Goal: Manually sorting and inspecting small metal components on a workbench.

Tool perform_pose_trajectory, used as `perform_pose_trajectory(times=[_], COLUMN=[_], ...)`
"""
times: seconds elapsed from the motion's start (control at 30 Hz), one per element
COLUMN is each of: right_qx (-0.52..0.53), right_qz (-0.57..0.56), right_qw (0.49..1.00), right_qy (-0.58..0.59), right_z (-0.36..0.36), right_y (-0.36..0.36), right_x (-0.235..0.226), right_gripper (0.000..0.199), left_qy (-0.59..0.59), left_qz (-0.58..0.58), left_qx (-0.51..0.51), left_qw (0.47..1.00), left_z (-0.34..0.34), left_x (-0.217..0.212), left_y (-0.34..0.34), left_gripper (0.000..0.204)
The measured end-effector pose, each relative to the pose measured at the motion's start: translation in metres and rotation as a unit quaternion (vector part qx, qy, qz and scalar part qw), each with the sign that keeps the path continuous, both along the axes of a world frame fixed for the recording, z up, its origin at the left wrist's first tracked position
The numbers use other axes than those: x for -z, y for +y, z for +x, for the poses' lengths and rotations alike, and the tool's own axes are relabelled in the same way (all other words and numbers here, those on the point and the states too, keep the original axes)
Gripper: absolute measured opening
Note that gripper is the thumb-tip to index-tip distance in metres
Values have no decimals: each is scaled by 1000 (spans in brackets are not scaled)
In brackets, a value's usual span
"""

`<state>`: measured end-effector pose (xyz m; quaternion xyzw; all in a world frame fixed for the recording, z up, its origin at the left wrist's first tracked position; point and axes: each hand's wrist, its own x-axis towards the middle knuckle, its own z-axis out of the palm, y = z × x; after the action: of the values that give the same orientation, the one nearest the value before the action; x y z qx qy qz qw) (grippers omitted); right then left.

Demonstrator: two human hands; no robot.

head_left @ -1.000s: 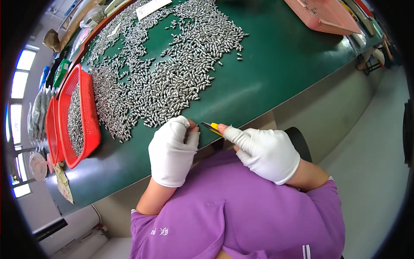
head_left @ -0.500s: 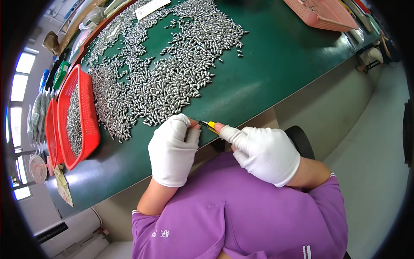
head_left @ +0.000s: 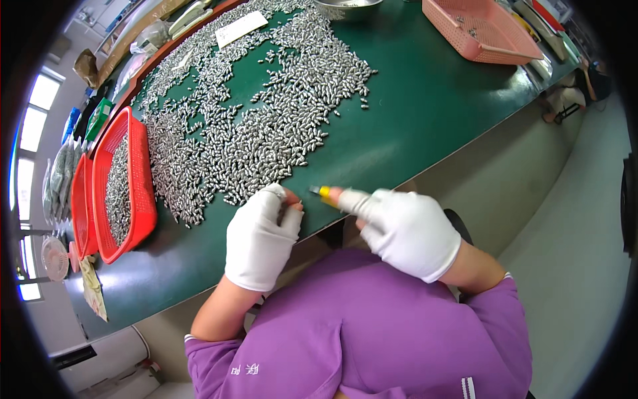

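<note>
The scene is bright, and the windows [head_left: 31, 137] at far left burn out to white. Glare whitens the glossy green counter [head_left: 405, 113] near both ends. Metal pieces [head_left: 266, 139] glint; the yellow-handled tool [head_left: 324, 191] looks slightly blurred. Fisheye distortion bends edges toward a black rim.

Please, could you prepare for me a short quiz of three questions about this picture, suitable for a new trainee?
1. Which hand holds the yellow tool?
2. True or false: some bare fingertips stick out from the white gloves.
3. What fills much of the nearer red basket at the left?
A) folded cloths
B) small metal pieces
C) plastic bottles

Key:
1. The right hand.
2. True.
3. B.
</note>
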<state>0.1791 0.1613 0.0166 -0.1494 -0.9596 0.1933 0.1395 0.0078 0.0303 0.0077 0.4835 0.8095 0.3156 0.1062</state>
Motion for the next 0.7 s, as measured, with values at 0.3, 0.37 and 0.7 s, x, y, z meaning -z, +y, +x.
perform_pose_trajectory(times=[0.3,0.37,0.7], right_qx=[263,222,-27], right_qz=[195,232,43], right_qw=[942,939,982], right_qy=[69,121,180], right_z=[-16,-27,-99], right_y=[103,109,43], right_x=[27,27,11], right_gripper=[41,36,13], left_qy=[-615,-653,-747], left_qz=[-19,-20,17], left_qx=[49,51,136], left_qw=[787,755,651], left_z=[-42,-41,-63], left_x=[-32,-23,2], left_y=[-3,-1,-7], left_gripper=[7,10,20])
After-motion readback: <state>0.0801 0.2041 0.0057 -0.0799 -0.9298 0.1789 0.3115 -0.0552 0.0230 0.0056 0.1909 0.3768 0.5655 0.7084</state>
